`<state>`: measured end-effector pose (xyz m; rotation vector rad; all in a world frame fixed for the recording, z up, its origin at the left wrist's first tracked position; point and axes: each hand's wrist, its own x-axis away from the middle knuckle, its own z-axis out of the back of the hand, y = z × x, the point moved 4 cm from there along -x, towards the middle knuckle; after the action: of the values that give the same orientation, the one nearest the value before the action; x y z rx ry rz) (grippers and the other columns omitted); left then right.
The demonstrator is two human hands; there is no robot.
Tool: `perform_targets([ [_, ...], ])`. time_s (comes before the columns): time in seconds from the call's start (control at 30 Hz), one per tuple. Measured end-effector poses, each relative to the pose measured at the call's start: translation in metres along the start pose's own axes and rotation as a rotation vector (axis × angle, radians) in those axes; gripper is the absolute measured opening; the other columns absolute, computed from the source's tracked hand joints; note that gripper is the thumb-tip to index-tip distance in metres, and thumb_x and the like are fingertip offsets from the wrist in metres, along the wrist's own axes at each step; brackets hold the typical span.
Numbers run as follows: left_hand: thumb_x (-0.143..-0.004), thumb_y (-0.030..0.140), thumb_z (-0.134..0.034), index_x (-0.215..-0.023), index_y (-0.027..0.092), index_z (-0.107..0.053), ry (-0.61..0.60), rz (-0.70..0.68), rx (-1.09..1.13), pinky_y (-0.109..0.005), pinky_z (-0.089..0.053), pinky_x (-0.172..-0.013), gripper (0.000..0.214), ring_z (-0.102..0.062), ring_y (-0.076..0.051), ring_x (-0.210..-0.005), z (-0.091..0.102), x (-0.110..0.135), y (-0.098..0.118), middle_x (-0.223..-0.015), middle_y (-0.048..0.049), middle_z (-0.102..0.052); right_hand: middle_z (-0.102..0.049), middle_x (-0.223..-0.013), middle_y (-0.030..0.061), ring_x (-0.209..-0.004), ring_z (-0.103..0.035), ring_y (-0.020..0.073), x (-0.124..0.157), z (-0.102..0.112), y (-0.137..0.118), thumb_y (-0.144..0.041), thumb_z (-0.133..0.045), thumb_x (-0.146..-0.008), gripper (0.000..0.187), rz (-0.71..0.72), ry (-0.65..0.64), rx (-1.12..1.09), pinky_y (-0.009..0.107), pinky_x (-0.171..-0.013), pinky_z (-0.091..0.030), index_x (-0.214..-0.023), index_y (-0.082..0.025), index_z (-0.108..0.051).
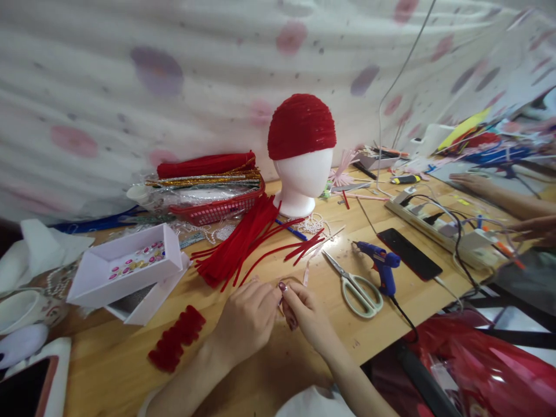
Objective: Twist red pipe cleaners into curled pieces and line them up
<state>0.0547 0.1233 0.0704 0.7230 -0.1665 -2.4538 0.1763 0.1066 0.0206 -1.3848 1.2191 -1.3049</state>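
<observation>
At the near edge of the table (113, 359) | left hand (247, 315) and right hand (306, 313) are pinched together, on what is unclear | red pipe cleaners (238, 243) are laid just beyond the left hand, slanting away rightward

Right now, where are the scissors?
In the head view, the scissors lie on the wooden table, right of the right hand and left of the blue glue gun.
</observation>
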Motion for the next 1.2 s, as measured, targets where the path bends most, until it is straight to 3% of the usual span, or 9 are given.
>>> perform_targets([
  [0.1,-0.091,0.009,-0.039,-0.097,0.013,-0.062,0.086,-0.136,-0.165,-0.041,-0.051,-0.082,0.024,-0.065,-0.023,-0.073,-0.005,0.004,0.004,-0.08,-0.0102,-0.069,-0.036,-0.046,-0.0081,-0.039,-0.033,0.008,0.0,-0.002,0.005,-0.068,-0.054,-0.083,0.054,-0.067,-0.031,-0.067,0.023,-0.04,-0.027,-0.059,-0.022,-0.038],
  [0.17,-0.09,0.009,-0.038,-0.096,0.014,-0.061,0.099,-0.131,-0.161,-0.041,-0.051,-0.084,0.024,-0.064,-0.023,-0.072,-0.008,0.005,0.005,-0.078,-0.009,-0.068,-0.037,-0.048,-0.0078,-0.041,-0.034,0.0086,0.0,-0.002,0.006,-0.068,-0.054,-0.082,0.053,-0.065,-0.042,-0.084,0.023,-0.042,-0.03,-0.06,-0.022,-0.039],
  [0.43,-0.092,0.012,-0.036,-0.081,0.02,-0.053,-0.07,0.21,0.343,-0.028,-0.048,-0.068,0.022,-0.062,-0.018,-0.071,-0.016,0.002,-0.001,-0.074,-0.003,-0.063,-0.041,-0.058,-0.0049,-0.054,-0.038,0.0115,0.0,0.004,0.0,-0.063,-0.056,-0.083,0.048,-0.01,-0.085,-0.11,0.025,-0.055,-0.035,-0.064,-0.021,-0.044],
  [0.53,-0.093,0.015,-0.038,-0.081,0.021,-0.053,-0.071,0.263,0.426,-0.027,-0.046,-0.068,0.02,-0.062,-0.017,-0.069,-0.017,0.002,-0.005,-0.073,-0.0017,-0.063,-0.04,-0.062,-0.0044,-0.058,-0.038,0.0123,0.002,0.006,0.0,-0.062,-0.055,-0.085,0.046,0.014,-0.118,-0.118,0.026,-0.058,-0.036,-0.068,-0.021,-0.044],
  [0.7,-0.093,0.018,-0.039,-0.079,0.021,-0.055,-0.049,0.312,0.495,-0.027,-0.044,-0.069,0.021,-0.061,-0.018,-0.07,-0.023,0.002,-0.007,-0.073,-0.0025,-0.064,-0.037,-0.065,-0.0041,-0.06,-0.035,0.0128,0.003,0.005,0.005,-0.058,-0.051,-0.09,0.044,0.095,-0.051,-0.077,0.025,-0.057,-0.034,-0.068,-0.021,-0.041],
  [0.83,-0.093,0.028,-0.043,-0.073,0.021,-0.054,-0.061,0.542,0.762,-0.026,-0.041,-0.062,0.024,-0.055,-0.016,-0.064,-0.032,0.004,-0.007,-0.068,-0.0009,-0.059,-0.037,-0.069,-0.0034,-0.063,-0.037,0.0137,0.008,-0.001,0.009,-0.053,-0.044,-0.094,0.039,0.151,0.042,-0.021,0.026,-0.06,-0.035,-0.07,-0.022,-0.037],
  [1.0,-0.083,0.048,-0.059,-0.064,0.019,-0.049,-0.025,0.872,1.229,-0.021,-0.031,-0.049,0.036,-0.036,-0.009,-0.05,-0.041,0.008,-0.002,-0.054,0.0057,-0.041,-0.044,-0.072,-0.0013,-0.063,-0.041,0.0149,0.015,0.0,0.0,-0.03,-0.033,-0.1,0.026,0.343,0.058,0.347,0.028,-0.061,-0.035,-0.075,-0.023,-0.034],
  [1.1,-0.07,0.042,-0.072,-0.061,0.018,-0.048,-0.031,1.087,1.508,-0.018,-0.029,-0.046,0.035,-0.033,-0.007,-0.048,-0.044,0.01,0.004,-0.051,0.0072,-0.041,-0.046,-0.073,0.0003,-0.065,-0.042,0.0158,0.016,0.006,-0.012,-0.015,-0.036,-0.094,0.022,0.541,0.002,0.602,0.029,-0.061,-0.034,-0.074,-0.023,-0.034],
  [1.2,-0.07,0.029,-0.069,-0.06,0.019,-0.045,-0.095,1.298,1.736,-0.016,-0.023,-0.04,0.028,-0.026,-0.005,-0.04,-0.043,0.011,0.011,-0.044,0.0098,-0.036,-0.048,-0.074,0.0023,-0.068,-0.04,0.0171,0.019,0.011,-0.025,-0.008,-0.038,-0.088,0.018,0.815,-0.077,0.811,0.029,-0.06,-0.035,-0.076,-0.022,-0.038],
])
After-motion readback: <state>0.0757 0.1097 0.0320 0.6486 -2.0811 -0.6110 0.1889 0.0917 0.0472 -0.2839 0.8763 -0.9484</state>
